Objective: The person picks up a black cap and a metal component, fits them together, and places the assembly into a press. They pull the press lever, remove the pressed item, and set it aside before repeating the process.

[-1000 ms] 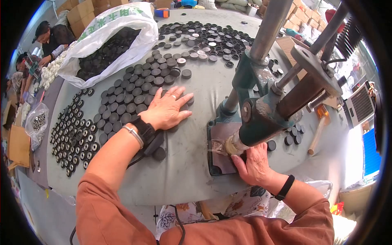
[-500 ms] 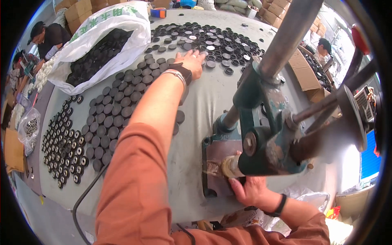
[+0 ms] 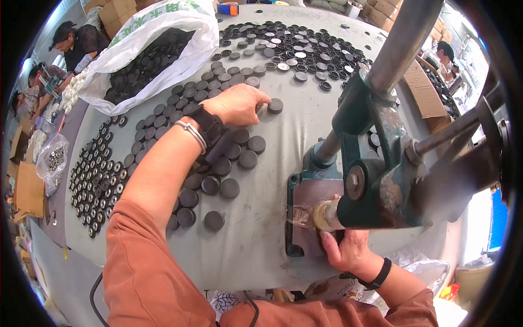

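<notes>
My left hand [image 3: 239,103] is over the grey table, its fingers bent together. Its index fingertip meets the edge of a black round cap [image 3: 275,106]; whatever lies between thumb and fingers is hidden. Many similar black caps [image 3: 230,188] lie around and under my left wrist. My right hand [image 3: 348,252] is closed at the base of a green hand press [image 3: 370,185], just under the yellowish end of its ram [image 3: 326,216]. A dark edge shows above that thumb, but the piece is mostly covered.
A white sack [image 3: 210,41] of black pieces stands at the back left. Black rings with metal centres [image 3: 98,180] cover the left side; more rings and discs [image 3: 321,54] lie at the back. A cardboard box [image 3: 422,90] stands right. Other people [image 3: 76,43] work beyond the table.
My left hand has come back toward me from the far pieces, and its fingers have gone from outstretched to bent. My right hand stays at the press. The view has shifted slightly.
</notes>
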The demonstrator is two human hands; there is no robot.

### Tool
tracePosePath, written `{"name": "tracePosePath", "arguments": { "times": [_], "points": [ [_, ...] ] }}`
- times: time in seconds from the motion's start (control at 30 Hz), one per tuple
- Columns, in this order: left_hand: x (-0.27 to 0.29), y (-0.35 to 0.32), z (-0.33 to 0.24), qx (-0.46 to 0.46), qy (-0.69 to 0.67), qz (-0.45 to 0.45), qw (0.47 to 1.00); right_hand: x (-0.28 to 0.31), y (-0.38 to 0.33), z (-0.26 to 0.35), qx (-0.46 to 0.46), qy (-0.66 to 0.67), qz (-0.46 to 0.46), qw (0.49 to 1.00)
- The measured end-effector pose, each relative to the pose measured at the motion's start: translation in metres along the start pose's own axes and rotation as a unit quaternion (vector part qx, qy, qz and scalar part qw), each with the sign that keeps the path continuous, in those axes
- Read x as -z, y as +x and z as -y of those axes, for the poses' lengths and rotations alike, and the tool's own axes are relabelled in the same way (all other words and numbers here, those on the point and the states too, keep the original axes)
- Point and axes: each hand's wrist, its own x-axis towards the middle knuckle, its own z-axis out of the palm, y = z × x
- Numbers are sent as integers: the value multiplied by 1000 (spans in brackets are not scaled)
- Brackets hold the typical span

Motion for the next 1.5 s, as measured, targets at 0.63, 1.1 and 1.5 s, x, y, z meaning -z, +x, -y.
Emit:
{"name": "tracePosePath", "arguments": {
  "times": [0.63, 1.1, 1.5],
  "points": [
    [-12, 60, 40, 77, 56, 59, 994, -5, -8, -2, 0, -18, -38, 999],
    [5, -17, -32, 41, 41, 22, 998, -14, -9, -10, 2, -108, -101, 989],
    [-31, -27, -90, 89, 76, -6, 993, -10, -18, -7, -13, -115, -122, 986]
  ]
}}
